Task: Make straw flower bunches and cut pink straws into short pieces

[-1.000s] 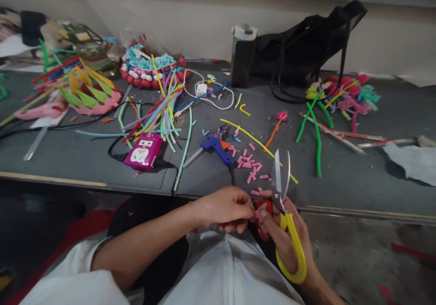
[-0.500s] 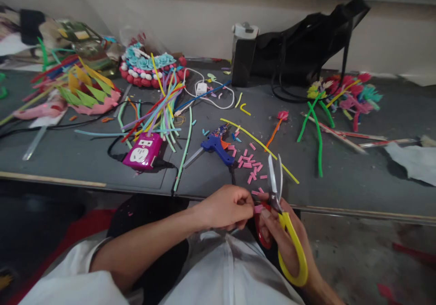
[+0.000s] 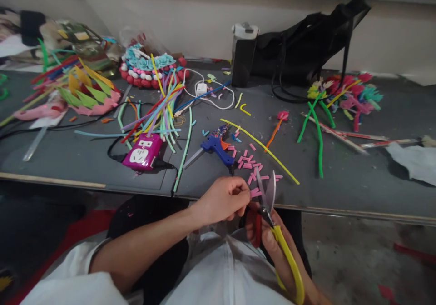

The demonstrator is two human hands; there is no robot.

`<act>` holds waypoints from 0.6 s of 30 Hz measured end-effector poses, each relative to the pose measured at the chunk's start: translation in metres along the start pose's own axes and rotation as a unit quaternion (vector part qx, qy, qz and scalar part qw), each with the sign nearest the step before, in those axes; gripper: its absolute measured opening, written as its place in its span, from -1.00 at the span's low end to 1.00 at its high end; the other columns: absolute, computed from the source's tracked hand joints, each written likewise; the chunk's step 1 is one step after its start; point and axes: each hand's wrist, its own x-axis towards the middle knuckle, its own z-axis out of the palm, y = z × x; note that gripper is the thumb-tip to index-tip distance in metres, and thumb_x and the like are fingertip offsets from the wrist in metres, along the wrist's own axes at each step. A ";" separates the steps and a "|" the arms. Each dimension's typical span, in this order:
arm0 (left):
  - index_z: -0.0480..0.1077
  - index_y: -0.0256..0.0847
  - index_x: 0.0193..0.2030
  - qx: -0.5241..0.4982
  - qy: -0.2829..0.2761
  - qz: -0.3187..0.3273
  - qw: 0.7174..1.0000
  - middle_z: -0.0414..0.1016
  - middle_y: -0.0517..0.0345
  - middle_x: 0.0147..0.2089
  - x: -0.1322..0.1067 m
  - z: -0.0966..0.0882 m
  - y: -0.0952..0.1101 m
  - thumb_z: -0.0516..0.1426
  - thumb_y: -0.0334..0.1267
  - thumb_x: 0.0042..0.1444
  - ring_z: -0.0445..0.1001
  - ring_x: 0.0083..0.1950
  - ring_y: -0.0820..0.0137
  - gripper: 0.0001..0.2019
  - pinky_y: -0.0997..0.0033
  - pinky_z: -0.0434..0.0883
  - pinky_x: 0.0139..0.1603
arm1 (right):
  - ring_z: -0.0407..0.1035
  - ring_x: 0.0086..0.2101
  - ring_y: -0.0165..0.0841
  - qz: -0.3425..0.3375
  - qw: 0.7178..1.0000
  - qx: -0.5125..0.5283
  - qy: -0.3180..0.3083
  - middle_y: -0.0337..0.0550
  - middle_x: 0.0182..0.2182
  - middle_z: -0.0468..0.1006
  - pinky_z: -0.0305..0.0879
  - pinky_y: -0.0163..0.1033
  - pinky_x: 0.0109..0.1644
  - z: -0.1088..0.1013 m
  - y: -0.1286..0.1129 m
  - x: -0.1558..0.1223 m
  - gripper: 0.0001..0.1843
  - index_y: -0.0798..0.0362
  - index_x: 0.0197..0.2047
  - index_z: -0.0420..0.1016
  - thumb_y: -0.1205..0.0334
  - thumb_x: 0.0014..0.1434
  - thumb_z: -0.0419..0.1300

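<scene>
My right hand [image 3: 272,246] grips scissors [image 3: 269,205] with one yellow and one red handle, the blades pointing up and slightly apart. My left hand [image 3: 223,200] pinches a small pink piece [image 3: 255,192] right at the blades, just over the table's front edge [image 3: 340,212]. Several cut pink bits [image 3: 248,162] lie scattered on the grey table just beyond my hands. A blue glue gun [image 3: 216,146] lies beside them.
A magenta power strip [image 3: 143,152] sits left of the glue gun among coloured foam sticks [image 3: 160,109]. A long yellow stick [image 3: 262,148] and green stems with flowers [image 3: 320,132] lie to the right. A black bag [image 3: 306,46] and bottle [image 3: 243,52] stand at the back.
Both hands and the scissors have shifted left and slightly towards the table. The blades have tilted left, and the pink piece now sits against them.
</scene>
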 end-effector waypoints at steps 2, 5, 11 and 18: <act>0.26 -0.20 -0.38 -0.005 0.005 0.005 1.000 0.31 0.37 -0.61 0.000 -0.001 0.000 0.03 -0.17 0.11 0.14 -0.72 0.65 -0.84 0.64 0.06 -0.72 | 0.33 -0.30 -0.28 -0.008 1.000 -0.021 -0.011 -0.10 -0.26 0.42 0.35 -0.27 -0.28 -0.001 -0.003 0.000 -0.48 -0.02 0.10 0.27 -0.17 0.22 0.09; 0.25 -0.21 -0.39 -0.010 0.005 0.015 1.000 0.31 0.36 -0.60 0.000 -0.001 0.000 0.03 -0.16 0.12 0.15 -0.72 0.64 -0.83 0.65 0.05 -0.72 | 0.34 -0.31 -0.28 -0.015 0.998 -0.062 -0.014 -0.12 -0.27 0.44 0.33 -0.26 -0.26 -0.003 -0.007 0.001 -0.50 -0.02 0.11 0.28 -0.14 0.24 0.08; 0.26 -0.21 -0.36 -0.012 0.004 0.016 1.000 0.30 0.35 -0.61 0.000 -0.001 0.000 0.04 -0.12 0.13 0.14 -0.72 0.64 -0.80 0.65 0.05 -0.73 | 0.34 -0.34 -0.29 -0.035 0.992 -0.114 -0.035 -0.15 -0.34 0.42 0.32 -0.29 -0.29 -0.001 -0.012 0.004 -0.57 0.01 0.05 0.31 -0.09 0.25 0.08; 0.29 -0.21 -0.35 0.019 -0.021 0.014 0.999 0.35 0.32 -0.57 0.000 -0.001 -0.002 0.01 -0.17 0.13 0.20 -0.69 0.61 -0.83 0.65 0.05 -0.73 | 0.35 -0.23 -0.28 -0.022 0.985 -0.162 -0.057 -0.14 -0.23 0.43 0.34 -0.29 -0.19 -0.001 -0.016 0.005 -0.66 0.00 0.06 0.26 0.04 0.29 0.08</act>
